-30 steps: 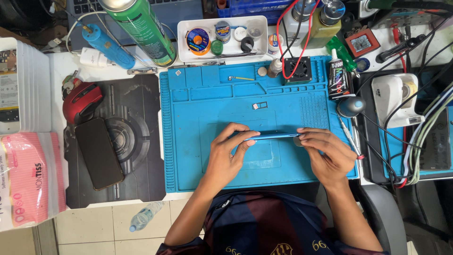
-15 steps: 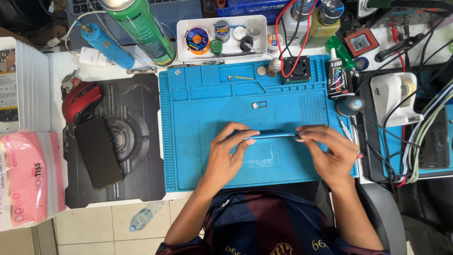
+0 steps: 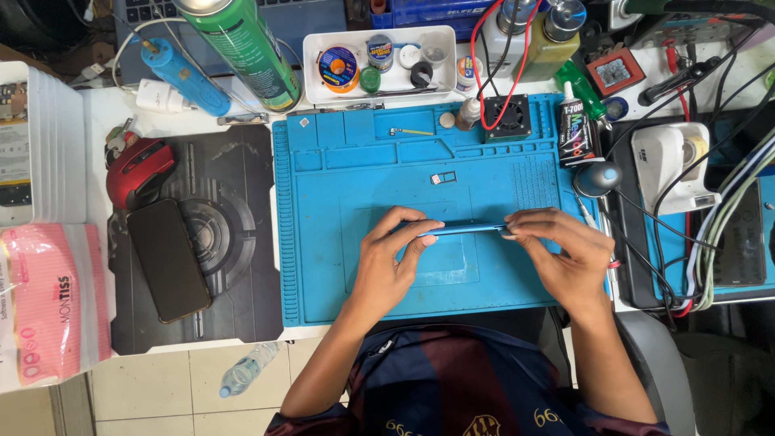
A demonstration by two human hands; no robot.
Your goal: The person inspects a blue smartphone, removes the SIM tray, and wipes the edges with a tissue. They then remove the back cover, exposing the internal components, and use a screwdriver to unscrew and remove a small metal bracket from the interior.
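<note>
Both hands held 1 thin blue phone (image 3: 464,229) on edge, just above the middle of the blue mat (image 3: 323,266). Left hand (image 3: 391,262) pinched its left end, thumb and fingers pressed together on it. Right hand (image 3: 561,254) pinched the right end the same way. The phone looked closed and in 1 piece; no gap or lifted screen was visible, though it was seen edge-on, so hard to tell. A small tray part (image 3: 442,178) lay on the mat above the hands, apart from the phone. Tweezers (image 3: 410,132) lay untouched in a mat compartment further up, a glue bottle (image 3: 575,133) stood at the mat's right edge. A second black phone (image 3: 168,260) lay flat on the dark pad (image 3: 234,307) to the left, beside a red mouse (image 3: 139,171). Judged early: handling only, nothing opened.
</note>
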